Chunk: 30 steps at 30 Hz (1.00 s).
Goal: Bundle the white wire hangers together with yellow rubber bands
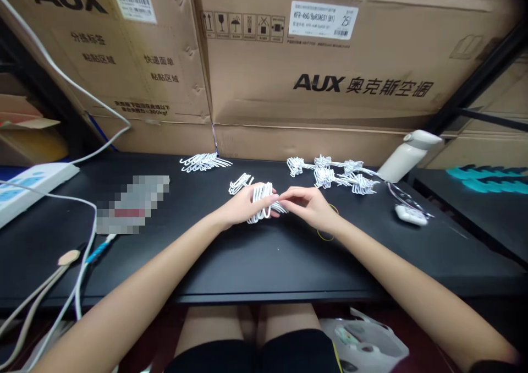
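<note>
Cardboard boxes (256,92) stand behind my black table (247,263). Over its middle, my left hand (241,206) grips a bundle of white hooks (261,201), fingers wrapped around it. My right hand (312,208) is at the bundle's straight ends, thumb and fingertips pressed together; I cannot tell whether anything is between them. Loose hooks (239,184) lie just behind; a yellow band (325,239) lies near my right hand.

On the table (247,263), hooks (240,183) lie behind the left hand (241,205), bundles (324,177) behind the right hand (311,207), a bottle (408,157) farther right, a power strip (33,188) far left; boxes (350,106) stand beyond.
</note>
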Tool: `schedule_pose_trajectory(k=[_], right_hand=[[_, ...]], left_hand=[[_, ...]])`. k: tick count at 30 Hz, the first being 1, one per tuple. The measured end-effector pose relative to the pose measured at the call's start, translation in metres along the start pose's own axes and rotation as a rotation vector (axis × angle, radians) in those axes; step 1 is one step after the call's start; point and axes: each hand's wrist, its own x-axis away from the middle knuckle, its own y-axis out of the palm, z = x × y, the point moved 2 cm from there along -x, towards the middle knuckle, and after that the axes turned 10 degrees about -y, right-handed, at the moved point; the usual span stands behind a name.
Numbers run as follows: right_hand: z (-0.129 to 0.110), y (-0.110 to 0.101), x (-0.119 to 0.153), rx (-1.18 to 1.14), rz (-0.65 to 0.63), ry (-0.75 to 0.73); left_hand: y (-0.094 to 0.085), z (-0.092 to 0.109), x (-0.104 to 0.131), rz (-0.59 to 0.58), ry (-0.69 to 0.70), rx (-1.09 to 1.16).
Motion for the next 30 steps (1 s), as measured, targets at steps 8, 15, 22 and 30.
schedule_pose_trajectory(k=[8,15,22,30], right_hand=[[0.003,0.008,0.0,-0.238,-0.025,0.194],[0.006,0.013,0.005,-0.21,0.019,0.107],[0.01,0.01,-0.016,-0.306,0.142,0.193],[0.046,0.027,-0.058,0.186,0.007,0.208]], left_hand=[[-0.002,-0.003,-0.001,-0.079,0.004,0.001],[0.001,0.001,0.004,-0.139,0.035,-0.084],[-0.02,0.01,0.002,0.044,0.053,0.008],[-0.078,0.014,-0.001,0.6,0.068,0.582]])
